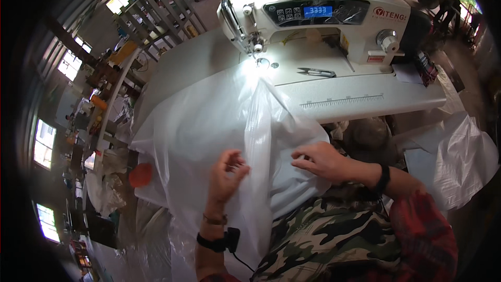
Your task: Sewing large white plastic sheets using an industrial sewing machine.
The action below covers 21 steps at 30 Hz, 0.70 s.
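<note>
A large sheet of white translucent plastic drapes over the sewing table's front edge and into my lap. Its gathered, pleated strip runs up to the needle area of a white sewing machine, where a bright lamp glares. My left hand is over the sheet, left of the strip, fingers loosely curled and apart with nothing in them. To the right of the strip, my right hand hovers at or just above the plastic, thumb and forefinger apart. Whether its fingertips touch the sheet I cannot tell.
Black thread snips lie on the machine bed, behind a printed ruler scale. Crumpled white plastic hangs at the right. An orange round object sits left of the sheet. A metal rack stands at the back left.
</note>
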Available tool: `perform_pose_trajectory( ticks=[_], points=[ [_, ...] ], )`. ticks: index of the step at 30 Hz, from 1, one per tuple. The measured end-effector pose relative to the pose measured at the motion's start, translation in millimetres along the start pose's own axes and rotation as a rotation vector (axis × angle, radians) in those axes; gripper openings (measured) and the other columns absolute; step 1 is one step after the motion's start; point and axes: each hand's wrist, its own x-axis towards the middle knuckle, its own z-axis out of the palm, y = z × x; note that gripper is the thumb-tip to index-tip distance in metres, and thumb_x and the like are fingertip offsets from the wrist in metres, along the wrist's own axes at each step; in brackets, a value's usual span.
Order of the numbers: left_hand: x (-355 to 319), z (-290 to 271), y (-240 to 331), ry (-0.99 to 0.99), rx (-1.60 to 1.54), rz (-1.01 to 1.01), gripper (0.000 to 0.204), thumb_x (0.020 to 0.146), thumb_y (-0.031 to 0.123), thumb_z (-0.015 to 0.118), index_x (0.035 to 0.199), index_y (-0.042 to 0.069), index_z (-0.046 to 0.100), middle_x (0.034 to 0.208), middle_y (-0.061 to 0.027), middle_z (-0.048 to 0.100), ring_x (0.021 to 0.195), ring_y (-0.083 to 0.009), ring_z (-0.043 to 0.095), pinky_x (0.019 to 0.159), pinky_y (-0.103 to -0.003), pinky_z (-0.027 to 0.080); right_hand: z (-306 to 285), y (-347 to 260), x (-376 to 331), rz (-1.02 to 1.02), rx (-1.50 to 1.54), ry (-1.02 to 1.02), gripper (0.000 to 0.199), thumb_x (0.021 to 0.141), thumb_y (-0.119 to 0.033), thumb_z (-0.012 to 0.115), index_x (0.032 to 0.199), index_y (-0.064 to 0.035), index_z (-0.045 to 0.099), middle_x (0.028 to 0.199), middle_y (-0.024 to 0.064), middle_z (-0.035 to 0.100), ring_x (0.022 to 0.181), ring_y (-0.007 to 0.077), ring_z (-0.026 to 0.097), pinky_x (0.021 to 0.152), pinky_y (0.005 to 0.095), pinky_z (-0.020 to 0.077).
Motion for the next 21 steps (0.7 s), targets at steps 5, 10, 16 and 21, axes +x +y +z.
perform_pose_trajectory(
  ticks=[5,10,16,21],
  points=[
    [-34,34,21,-0.012,-0.189,-0.043,0.06,0.079,0.029,0.081,0.123,0.001,0.053,0.103,-0.0078,0.068,0.088,-0.015,0.064,0.073,-0.029,0.05,63,12,55,0.153,0.354,0.134,0.03,0.087,-0.025,0.065,0.097,0.0027,0.065,0.092,0.0206,0.069,0.09,0.0344,0.066,0.08,0.0404,0.051],
    [-30,48,43,0.113,0.331,0.032,0.053,0.077,0.025,0.079,0.118,0.001,0.055,0.097,-0.0136,0.069,0.08,-0.0243,0.065,0.069,-0.036,0.05,112,21,73,0.31,0.872,0.148,0.023,0.087,-0.018,0.066,0.092,0.004,0.066,0.095,0.0133,0.07,0.091,0.0222,0.065,0.08,0.0337,0.0508],
    [-26,2,29,0.269,0.245,-0.04,0.015,0.081,0.005,0.063,0.094,-0.002,0.062,0.076,-0.0102,0.064,0.068,-0.0178,0.058,0.065,-0.032,0.048,64,-10,22,-0.08,0.98,-0.241,0.018,0.093,-0.017,0.063,0.091,0.0006,0.066,0.085,0.003,0.067,0.083,0.0103,0.06,0.075,0.0268,0.0482],
    [-21,6,48,0.199,0.364,0.195,0.011,0.082,0.001,0.058,0.092,-0.003,0.061,0.072,-0.0091,0.06,0.065,-0.0134,0.056,0.06,-0.028,0.045,21,-56,-10,-0.128,0.665,-0.688,0.02,0.094,-0.02,0.063,0.091,-0.0002,0.065,0.096,0.006,0.068,0.091,0.0108,0.06,0.081,0.0281,0.0481]
  ],
)
